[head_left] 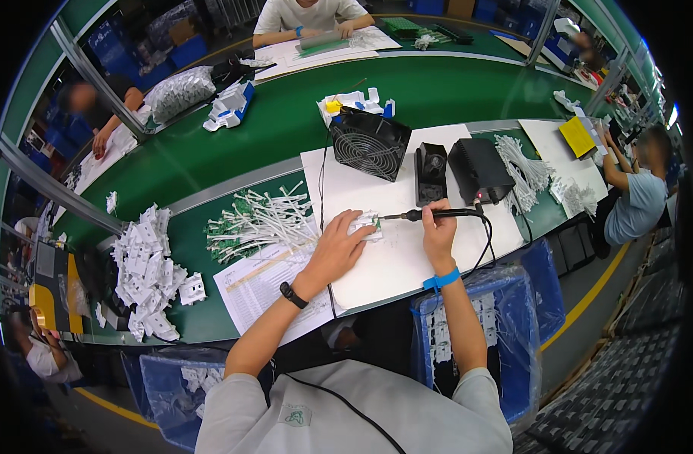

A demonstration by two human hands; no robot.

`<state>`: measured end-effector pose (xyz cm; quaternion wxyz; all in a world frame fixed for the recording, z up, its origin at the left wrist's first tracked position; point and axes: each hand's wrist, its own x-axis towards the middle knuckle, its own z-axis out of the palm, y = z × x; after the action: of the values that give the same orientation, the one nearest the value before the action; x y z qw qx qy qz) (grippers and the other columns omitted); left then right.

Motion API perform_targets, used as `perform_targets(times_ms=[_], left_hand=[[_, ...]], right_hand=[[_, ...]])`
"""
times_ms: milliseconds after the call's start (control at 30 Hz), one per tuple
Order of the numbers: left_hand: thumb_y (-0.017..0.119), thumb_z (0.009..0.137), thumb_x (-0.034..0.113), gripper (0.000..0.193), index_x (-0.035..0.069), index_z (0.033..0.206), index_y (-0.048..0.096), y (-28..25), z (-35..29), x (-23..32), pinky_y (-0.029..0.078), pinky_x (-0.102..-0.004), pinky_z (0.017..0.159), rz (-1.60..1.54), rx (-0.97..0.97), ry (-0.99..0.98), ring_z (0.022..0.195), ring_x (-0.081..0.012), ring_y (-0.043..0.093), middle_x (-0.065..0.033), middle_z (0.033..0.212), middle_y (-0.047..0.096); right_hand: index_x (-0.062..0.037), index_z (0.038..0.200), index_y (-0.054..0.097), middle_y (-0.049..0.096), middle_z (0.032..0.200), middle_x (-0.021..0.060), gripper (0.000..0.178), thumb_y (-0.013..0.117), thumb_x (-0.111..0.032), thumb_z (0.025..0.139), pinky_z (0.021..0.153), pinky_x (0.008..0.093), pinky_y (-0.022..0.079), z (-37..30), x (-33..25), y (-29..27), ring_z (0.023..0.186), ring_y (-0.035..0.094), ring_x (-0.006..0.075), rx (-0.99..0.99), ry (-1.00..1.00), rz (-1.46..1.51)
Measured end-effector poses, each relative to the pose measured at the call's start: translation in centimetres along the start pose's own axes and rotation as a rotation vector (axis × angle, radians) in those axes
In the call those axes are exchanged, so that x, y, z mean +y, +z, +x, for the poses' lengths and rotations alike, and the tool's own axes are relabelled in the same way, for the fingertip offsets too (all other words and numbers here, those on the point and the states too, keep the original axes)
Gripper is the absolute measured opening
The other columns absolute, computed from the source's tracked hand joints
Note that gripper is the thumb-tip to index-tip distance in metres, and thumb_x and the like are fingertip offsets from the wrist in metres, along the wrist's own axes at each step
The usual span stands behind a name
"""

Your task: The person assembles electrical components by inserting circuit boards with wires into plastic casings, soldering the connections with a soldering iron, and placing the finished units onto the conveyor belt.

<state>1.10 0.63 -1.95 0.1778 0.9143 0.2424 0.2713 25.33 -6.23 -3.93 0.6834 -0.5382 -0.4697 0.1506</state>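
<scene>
My right hand (pixel 438 236) is closed around the handle of a soldering iron (pixel 411 215), which lies level with its tip pointing left. The tip is at a small white plastic part with a green board (pixel 370 225) on a white work board (pixel 392 265). My left hand (pixel 337 248) holds that part down, thumb and fingers at its left side and partly covering it. What the tip touches is too small to make out. Behind the hands stand a black fan (pixel 370 144), a black iron stand (pixel 431 174) and a black soldering station (pixel 479 171).
White wires with green boards (pixel 259 227) lie left, over a printed sheet (pixel 259 284). Farther left is a heap of white plastic parts (pixel 148 272). More white wires (pixel 520 170) lie right. Blue bins (pixel 524 340) stand below the table edge. Co-workers sit around a green conveyor (pixel 286 110).
</scene>
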Motion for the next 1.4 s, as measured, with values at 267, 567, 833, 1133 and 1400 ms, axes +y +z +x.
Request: perform_targets(times_ms=[267,567,833,1133,1400], left_hand=[[0.065,0.089,0.008,0.032,0.013,0.121,0.064,-0.1,0.2,0.0,0.041,-0.0486,0.108,-0.004,-0.005,-0.001,0.13,-0.0409,0.046,-0.0177,0.136,0.052],[0.066,0.089,0.009,0.033,0.014,0.121,0.065,0.1,0.2,-0.1,0.04,-0.0483,0.108,0.006,0.0,-0.002,0.131,-0.0393,0.046,-0.0168,0.136,0.053],[0.066,0.089,0.008,0.033,0.014,0.121,0.065,0.1,0.2,-0.1,0.041,-0.0486,0.107,-0.007,0.0,-0.008,0.131,-0.0394,0.045,-0.0171,0.136,0.052],[0.065,0.089,0.008,0.034,0.014,0.122,0.065,0.2,0.4,0.0,0.04,-0.0488,0.108,-0.022,-0.016,-0.019,0.131,-0.0394,0.045,-0.0168,0.136,0.052],[0.065,0.089,0.008,0.034,0.013,0.122,0.065,0.0,0.3,0.2,0.039,-0.048,0.109,0.003,-0.008,-0.026,0.132,-0.0391,0.045,-0.017,0.137,0.052]], right_hand=[[-0.002,0.092,0.057,0.053,0.081,0.0008,0.01,0.064,-0.007,0.098,0.064,0.0227,0.042,0.2,-0.2,0.0,0.074,0.049,0.0071,-0.049,0.0,-0.004],[-0.0025,0.089,0.058,0.052,0.075,-0.0009,0.013,0.065,-0.009,0.098,0.061,0.0234,0.04,0.5,-0.1,0.0,0.07,0.047,0.0065,-0.033,0.022,-0.064],[-0.003,0.091,0.057,0.053,0.075,-0.0005,0.013,0.065,-0.009,0.098,0.061,0.0226,0.039,0.1,-0.3,-0.1,0.069,0.047,0.0058,-0.036,0.04,-0.024],[-0.0038,0.092,0.057,0.053,0.078,-0.0014,0.012,0.065,-0.009,0.098,0.062,0.0216,0.039,0.0,-0.6,-0.2,0.071,0.047,0.0048,-0.01,0.028,-0.005],[-0.0043,0.093,0.057,0.052,0.077,-0.0021,0.009,0.064,-0.009,0.098,0.061,0.0209,0.039,0.0,-0.2,0.0,0.07,0.046,0.0044,-0.066,0.041,0.008]])
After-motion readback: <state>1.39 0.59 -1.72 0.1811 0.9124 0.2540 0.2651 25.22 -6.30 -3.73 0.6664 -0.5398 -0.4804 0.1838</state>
